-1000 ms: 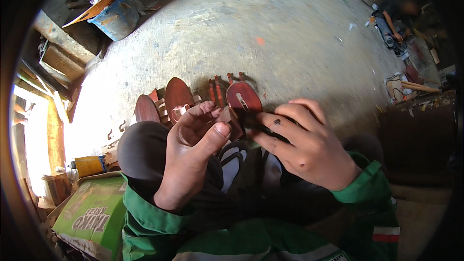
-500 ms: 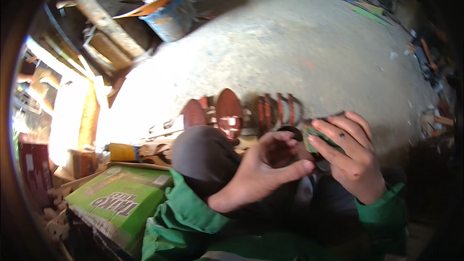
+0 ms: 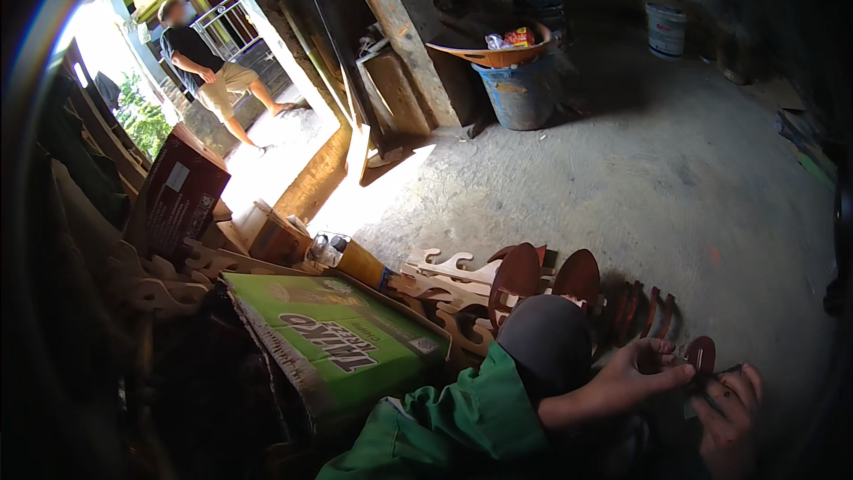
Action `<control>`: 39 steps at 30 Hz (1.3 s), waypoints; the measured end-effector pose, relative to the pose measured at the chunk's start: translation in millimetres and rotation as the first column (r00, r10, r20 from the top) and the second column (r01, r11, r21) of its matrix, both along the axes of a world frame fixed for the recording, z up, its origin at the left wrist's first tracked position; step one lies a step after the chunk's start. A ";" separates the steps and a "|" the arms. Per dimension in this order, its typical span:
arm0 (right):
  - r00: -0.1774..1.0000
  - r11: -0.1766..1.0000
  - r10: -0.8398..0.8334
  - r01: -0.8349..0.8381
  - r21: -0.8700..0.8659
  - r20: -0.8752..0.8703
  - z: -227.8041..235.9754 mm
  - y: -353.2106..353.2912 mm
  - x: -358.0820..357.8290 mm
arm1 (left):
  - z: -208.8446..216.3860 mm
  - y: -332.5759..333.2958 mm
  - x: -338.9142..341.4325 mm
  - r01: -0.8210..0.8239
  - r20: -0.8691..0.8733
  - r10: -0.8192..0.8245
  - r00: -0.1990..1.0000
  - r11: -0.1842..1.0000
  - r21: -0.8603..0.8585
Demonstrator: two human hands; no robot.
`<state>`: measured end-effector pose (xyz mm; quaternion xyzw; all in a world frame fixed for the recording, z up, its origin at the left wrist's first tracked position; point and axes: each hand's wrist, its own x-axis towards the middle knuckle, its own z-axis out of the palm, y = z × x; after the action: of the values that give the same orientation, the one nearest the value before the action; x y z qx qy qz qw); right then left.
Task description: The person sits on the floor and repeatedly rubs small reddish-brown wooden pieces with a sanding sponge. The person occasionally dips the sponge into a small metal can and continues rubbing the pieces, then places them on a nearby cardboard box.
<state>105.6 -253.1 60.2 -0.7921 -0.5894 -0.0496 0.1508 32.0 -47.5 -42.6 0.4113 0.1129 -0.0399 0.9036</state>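
My left hand (image 3: 641,377) is closed with its thumb and fingers curled at the near edge of a small dark red-brown oval wooden piece (image 3: 700,354), which has a narrow slot in its face. Close beside it, my right hand (image 3: 730,404) is bent around a small dark green pad, mostly hidden by shadow and fingers. Just beyond my knee (image 3: 545,342) stand two larger red-brown ovals, a left one (image 3: 515,280) and a right one (image 3: 577,276). Several curved red-brown pieces (image 3: 644,311) stand on the floor to their right.
A green cardboard box (image 3: 355,333) lies left of my knee, near pale cut-out wooden pieces (image 3: 444,271) and a yellow container (image 3: 360,265). A blue bucket (image 3: 520,98) carries an orange tray (image 3: 498,55). Outside the bright doorway, another person (image 3: 209,71) sits.
The view has swung left, so my hands now appear at the lower right and the doorway and person come into sight. The oval piece between my hands shows its face more clearly.
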 end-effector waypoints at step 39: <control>0.981 0.961 -0.182 0.192 0.201 -0.067 -11.0 -15.0 6.0 | 40.0 34.0 -20.0 -0.238 0.038 0.241 0.970 0.969 -0.068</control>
<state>111.6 -268.1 49.1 -0.8252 -0.4998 -0.1058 0.2408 12.0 -13.5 -2.6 0.3666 0.1397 0.0755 0.9167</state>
